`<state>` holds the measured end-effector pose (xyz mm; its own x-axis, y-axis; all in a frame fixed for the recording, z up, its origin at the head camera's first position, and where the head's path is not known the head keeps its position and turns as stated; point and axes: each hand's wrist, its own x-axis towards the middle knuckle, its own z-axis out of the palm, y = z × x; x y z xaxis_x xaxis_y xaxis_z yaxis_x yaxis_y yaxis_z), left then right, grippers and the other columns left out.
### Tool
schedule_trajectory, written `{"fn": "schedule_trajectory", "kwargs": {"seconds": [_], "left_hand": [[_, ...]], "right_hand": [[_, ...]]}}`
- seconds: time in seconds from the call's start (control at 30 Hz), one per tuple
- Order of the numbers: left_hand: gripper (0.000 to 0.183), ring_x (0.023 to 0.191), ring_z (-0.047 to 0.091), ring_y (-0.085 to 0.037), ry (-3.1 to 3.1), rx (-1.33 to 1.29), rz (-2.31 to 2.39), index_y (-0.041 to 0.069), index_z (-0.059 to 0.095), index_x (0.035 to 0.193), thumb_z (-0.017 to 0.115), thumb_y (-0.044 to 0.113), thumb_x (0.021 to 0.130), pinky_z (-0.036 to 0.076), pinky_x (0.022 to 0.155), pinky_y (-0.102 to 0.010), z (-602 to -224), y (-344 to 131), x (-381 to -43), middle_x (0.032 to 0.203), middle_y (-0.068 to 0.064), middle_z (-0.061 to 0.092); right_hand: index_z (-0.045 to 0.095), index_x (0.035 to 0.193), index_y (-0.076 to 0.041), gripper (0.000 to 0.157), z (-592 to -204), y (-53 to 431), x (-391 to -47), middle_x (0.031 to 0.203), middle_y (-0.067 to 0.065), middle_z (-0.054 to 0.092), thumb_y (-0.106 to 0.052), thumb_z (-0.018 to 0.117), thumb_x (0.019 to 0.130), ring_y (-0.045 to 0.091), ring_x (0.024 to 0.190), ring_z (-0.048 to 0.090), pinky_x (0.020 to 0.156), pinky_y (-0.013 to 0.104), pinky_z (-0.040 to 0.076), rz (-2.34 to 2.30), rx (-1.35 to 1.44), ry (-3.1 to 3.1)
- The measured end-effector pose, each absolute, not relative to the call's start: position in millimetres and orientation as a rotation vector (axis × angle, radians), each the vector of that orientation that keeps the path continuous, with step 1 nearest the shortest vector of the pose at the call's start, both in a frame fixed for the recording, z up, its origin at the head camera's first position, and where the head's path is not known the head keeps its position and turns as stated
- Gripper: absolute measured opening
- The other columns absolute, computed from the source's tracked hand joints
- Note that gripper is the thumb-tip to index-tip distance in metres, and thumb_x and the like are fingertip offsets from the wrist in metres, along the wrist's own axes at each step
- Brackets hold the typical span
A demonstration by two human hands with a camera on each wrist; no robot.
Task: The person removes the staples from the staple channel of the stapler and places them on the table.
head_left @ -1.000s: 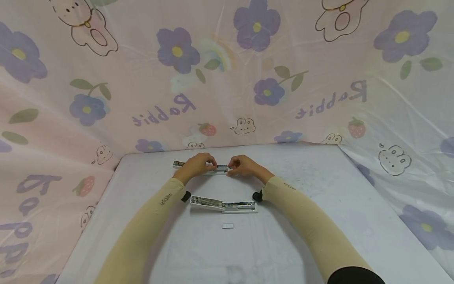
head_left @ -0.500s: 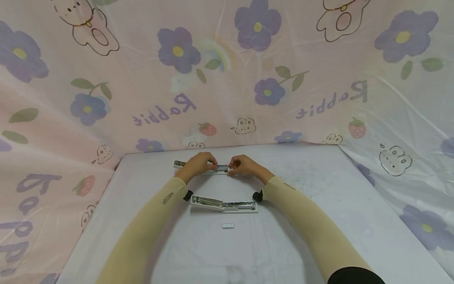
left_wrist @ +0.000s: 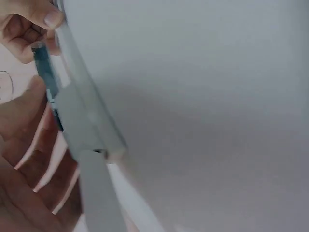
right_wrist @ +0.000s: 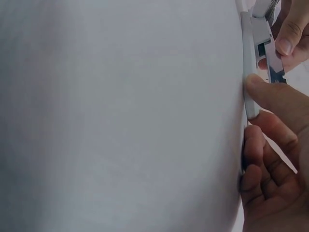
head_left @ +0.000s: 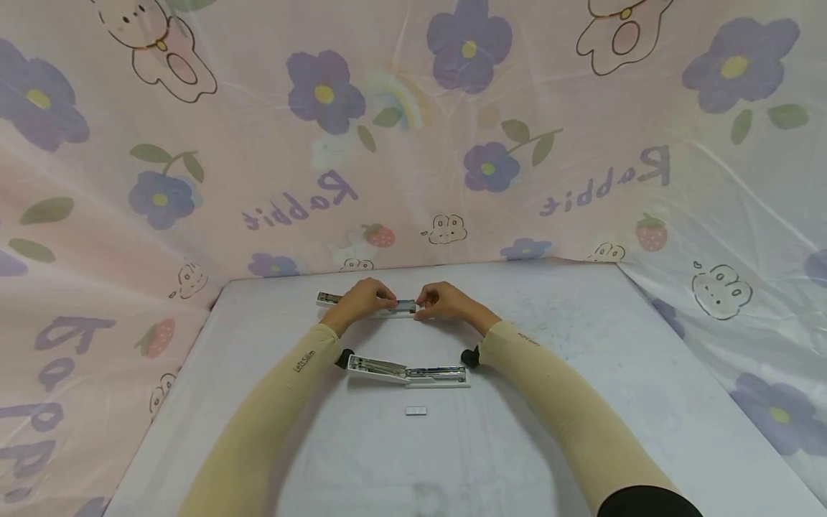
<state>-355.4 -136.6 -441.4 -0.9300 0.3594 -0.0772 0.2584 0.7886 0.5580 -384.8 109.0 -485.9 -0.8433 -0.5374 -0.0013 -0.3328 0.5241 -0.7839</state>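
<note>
A white stapler [head_left: 402, 307], opened out with its top arm swung back to the left, lies on the far part of the table. My left hand [head_left: 362, 296] pinches its metal staple channel between thumb and fingers; the left wrist view shows the thumb against the dark channel [left_wrist: 44, 67]. My right hand [head_left: 446, 301] grips the right end of the base [right_wrist: 249, 63], thumb on top and fingers beneath or beside it. Part of the stapler is hidden behind the left hand. In the right wrist view the channel stands tilted up from the base.
Nearer the body lies a second opened-out white stapler [head_left: 436, 375], between the two forearms. A small strip of staples [head_left: 416, 411] lies in front of it. A patterned cloth [head_left: 413, 158] rises behind the white table [head_left: 549, 445].
</note>
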Motion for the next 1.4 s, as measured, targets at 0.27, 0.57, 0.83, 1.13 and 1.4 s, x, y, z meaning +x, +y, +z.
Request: {"fn": "schedule_trajectory", "kwargs": {"seconds": [0.27, 0.57, 0.83, 1.13, 1.4], "left_hand": [[0.022, 0.119, 0.069, -0.031, 2.837, 0.401, 0.733, 0.008, 0.083, 0.115, 0.076, 0.025, 0.103, 0.056, 0.101, -0.05, -435.0, -129.9, -352.2, 0.128, -0.011, 0.077], [0.023, 0.114, 0.069, -0.028, 2.816, 0.385, 0.76, 0.007, 0.082, 0.118, 0.075, 0.024, 0.103, 0.055, 0.1, -0.047, -436.4, -129.5, -353.3, 0.126, -0.012, 0.076], [0.02, 0.114, 0.07, -0.029, 2.867, 0.419, 0.716, 0.012, 0.082, 0.115, 0.077, 0.027, 0.102, 0.056, 0.097, -0.052, -435.8, -127.8, -350.6, 0.128, -0.008, 0.076], [0.014, 0.114, 0.071, -0.027, 2.866, 0.466, 0.748, 0.014, 0.081, 0.109, 0.079, 0.026, 0.1, 0.055, 0.098, -0.053, -436.9, -130.4, -352.5, 0.123, -0.005, 0.077], [0.012, 0.114, 0.073, -0.028, 2.837, 0.505, 0.825, 0.013, 0.077, 0.107, 0.077, 0.023, 0.102, 0.054, 0.101, -0.053, -435.7, -128.5, -353.6, 0.121, -0.008, 0.078]], "right_hand": [[0.074, 0.104, -0.004, 0.022, -488.1, 108.9, -386.0, 0.079, -0.001, 0.062, -0.011, 0.089, 0.089, 0.011, 0.072, 0.052, 0.068, 0.024, 0.043, -1.22, -0.741, 2.512], [0.075, 0.104, -0.005, 0.022, -488.2, 108.8, -387.1, 0.081, -0.001, 0.062, -0.012, 0.089, 0.089, 0.011, 0.074, 0.052, 0.07, 0.025, 0.043, -1.203, -0.73, 2.522], [0.075, 0.104, -0.005, 0.022, -487.6, 110.3, -386.8, 0.08, 0.0, 0.062, -0.011, 0.089, 0.089, 0.012, 0.073, 0.052, 0.069, 0.025, 0.043, -1.206, -0.745, 2.525], [0.075, 0.104, -0.005, 0.022, -488.4, 109.9, -387.6, 0.079, -0.001, 0.062, -0.012, 0.09, 0.089, 0.011, 0.073, 0.052, 0.07, 0.025, 0.043, -1.21, -0.747, 2.518], [0.075, 0.104, -0.005, 0.022, -489.6, 111.2, -388.1, 0.079, -0.001, 0.062, -0.013, 0.089, 0.089, 0.011, 0.073, 0.053, 0.069, 0.024, 0.043, -1.225, -0.747, 2.514]]}}
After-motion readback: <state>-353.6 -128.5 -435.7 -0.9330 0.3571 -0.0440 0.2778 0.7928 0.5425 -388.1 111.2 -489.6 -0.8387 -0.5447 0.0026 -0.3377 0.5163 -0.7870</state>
